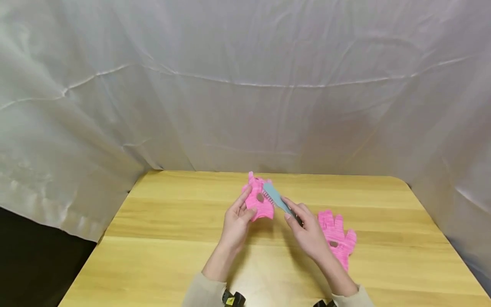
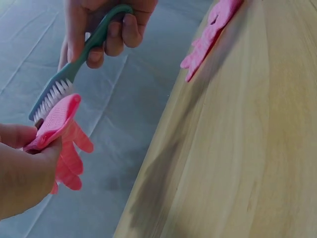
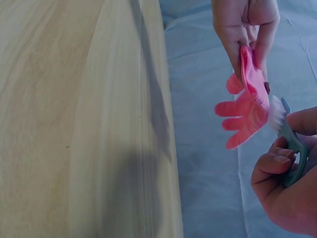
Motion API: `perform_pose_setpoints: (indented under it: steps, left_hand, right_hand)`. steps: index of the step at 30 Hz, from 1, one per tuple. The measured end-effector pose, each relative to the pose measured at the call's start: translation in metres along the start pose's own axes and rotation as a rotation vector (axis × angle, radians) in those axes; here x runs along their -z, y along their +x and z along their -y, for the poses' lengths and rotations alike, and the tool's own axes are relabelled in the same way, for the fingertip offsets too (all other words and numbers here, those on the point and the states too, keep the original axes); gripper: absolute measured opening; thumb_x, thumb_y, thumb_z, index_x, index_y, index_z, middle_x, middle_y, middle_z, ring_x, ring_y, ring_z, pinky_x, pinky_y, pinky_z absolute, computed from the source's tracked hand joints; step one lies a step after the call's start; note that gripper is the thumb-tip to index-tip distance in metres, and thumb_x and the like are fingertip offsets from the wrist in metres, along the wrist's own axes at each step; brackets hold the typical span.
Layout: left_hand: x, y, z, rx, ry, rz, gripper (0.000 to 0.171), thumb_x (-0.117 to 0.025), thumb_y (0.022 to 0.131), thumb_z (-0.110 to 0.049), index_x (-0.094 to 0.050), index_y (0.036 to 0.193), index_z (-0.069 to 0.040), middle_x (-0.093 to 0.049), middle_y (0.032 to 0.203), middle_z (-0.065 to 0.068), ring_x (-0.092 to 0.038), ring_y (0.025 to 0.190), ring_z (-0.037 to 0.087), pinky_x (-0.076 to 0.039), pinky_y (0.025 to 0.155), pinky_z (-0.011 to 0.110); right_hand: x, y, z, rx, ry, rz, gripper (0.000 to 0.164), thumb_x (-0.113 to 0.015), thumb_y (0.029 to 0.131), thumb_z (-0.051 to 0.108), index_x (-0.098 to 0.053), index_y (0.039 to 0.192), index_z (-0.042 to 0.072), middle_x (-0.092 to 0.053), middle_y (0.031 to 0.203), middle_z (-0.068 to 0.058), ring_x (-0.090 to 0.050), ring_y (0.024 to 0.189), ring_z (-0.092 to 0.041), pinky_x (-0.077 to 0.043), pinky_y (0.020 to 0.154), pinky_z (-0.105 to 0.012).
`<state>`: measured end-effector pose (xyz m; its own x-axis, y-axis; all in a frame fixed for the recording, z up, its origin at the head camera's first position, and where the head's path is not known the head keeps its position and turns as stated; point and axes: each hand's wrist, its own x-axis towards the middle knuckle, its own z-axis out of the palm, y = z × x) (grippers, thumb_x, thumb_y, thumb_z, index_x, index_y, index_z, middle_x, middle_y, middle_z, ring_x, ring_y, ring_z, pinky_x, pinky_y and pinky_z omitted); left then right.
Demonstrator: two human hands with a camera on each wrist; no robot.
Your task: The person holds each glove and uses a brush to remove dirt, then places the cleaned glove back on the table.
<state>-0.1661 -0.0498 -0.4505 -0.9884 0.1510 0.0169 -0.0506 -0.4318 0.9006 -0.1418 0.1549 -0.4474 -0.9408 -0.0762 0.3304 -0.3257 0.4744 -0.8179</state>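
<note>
My left hand (image 1: pixel 235 224) pinches a pink knitted glove (image 1: pixel 264 208) near its cuff and holds it up over the table. A brown patch (image 1: pixel 260 197) shows on the glove's face. My right hand (image 1: pixel 307 228) grips the handle of a blue-green brush (image 1: pixel 277 198) with white bristles (image 2: pixel 52 99). In the head view the bristles lie against the glove beside the brown patch; in the right wrist view the bristles (image 3: pixel 276 114) are right at the glove's surface. The glove's fingers (image 3: pixel 235 124) hang loosely downward.
A second pink glove (image 1: pixel 337 238), also with a brown patch, lies flat on the wooden table (image 1: pixel 161 221) to the right, partly behind my right forearm. A grey fabric sheet (image 1: pixel 245 119) hangs behind the table's far edge and at both sides.
</note>
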Motion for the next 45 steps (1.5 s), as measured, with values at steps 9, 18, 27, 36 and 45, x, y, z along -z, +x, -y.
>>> perform_pose_setpoints:
  steps: [9, 18, 27, 36, 45]
  left_hand:
    - [-0.0047, 0.0039, 0.0011, -0.009, 0.045, -0.051, 0.066, -0.049, 0.098, 0.012, -0.041, 0.159, -0.012, -0.042, 0.161, 0.019, -0.061, 0.125, 0.022, -0.059, 0.091, 0.022]
    - [-0.0095, 0.0064, 0.0030, -0.011, 0.071, -0.033, 0.067, -0.049, 0.097, 0.011, -0.041, 0.160, -0.012, -0.041, 0.162, 0.019, -0.059, 0.128, 0.022, -0.057, 0.086, 0.017]
    - [-0.0089, 0.0063, 0.0032, -0.001, 0.072, -0.050, 0.067, -0.049, 0.097, 0.012, -0.042, 0.159, -0.012, -0.041, 0.162, 0.020, -0.056, 0.135, 0.025, -0.057, 0.089, 0.018]
    - [-0.0082, 0.0073, -0.0006, 0.005, 0.070, -0.067, 0.067, -0.050, 0.097, 0.012, -0.041, 0.159, -0.012, -0.044, 0.159, 0.021, -0.057, 0.135, 0.029, -0.058, 0.093, 0.022]
    - [-0.0079, 0.0073, 0.0006, 0.027, 0.048, -0.095, 0.066, -0.050, 0.097, 0.012, -0.043, 0.158, -0.012, -0.045, 0.159, 0.020, -0.062, 0.124, 0.022, -0.058, 0.085, 0.018]
  right_hand:
    - [-0.0010, 0.0035, 0.0010, 0.094, 0.010, -0.025, 0.047, -0.066, 0.097, 0.001, -0.063, 0.144, 0.011, -0.061, 0.093, -0.001, -0.045, 0.066, -0.009, -0.042, 0.053, -0.023]
    - [-0.0043, -0.0003, 0.0023, 0.057, -0.009, 0.000, 0.047, -0.066, 0.100, 0.006, -0.062, 0.145, 0.015, -0.060, 0.095, 0.001, -0.046, 0.071, -0.011, -0.044, 0.058, -0.023]
    - [-0.0079, -0.0003, 0.0004, 0.036, -0.067, 0.015, 0.047, -0.067, 0.100, 0.010, -0.063, 0.146, 0.020, -0.057, 0.091, 0.003, -0.046, 0.072, -0.012, -0.043, 0.061, -0.024]
    - [-0.0086, 0.0012, -0.0001, 0.028, -0.109, 0.018, 0.046, -0.068, 0.099, 0.010, -0.065, 0.144, 0.022, -0.056, 0.089, 0.004, -0.044, 0.069, -0.012, -0.042, 0.059, -0.024]
    - [-0.0087, -0.0004, -0.0011, 0.004, -0.103, 0.016, 0.047, -0.068, 0.099, 0.008, -0.064, 0.144, 0.021, -0.057, 0.091, 0.002, -0.045, 0.070, -0.012, -0.042, 0.059, -0.024]
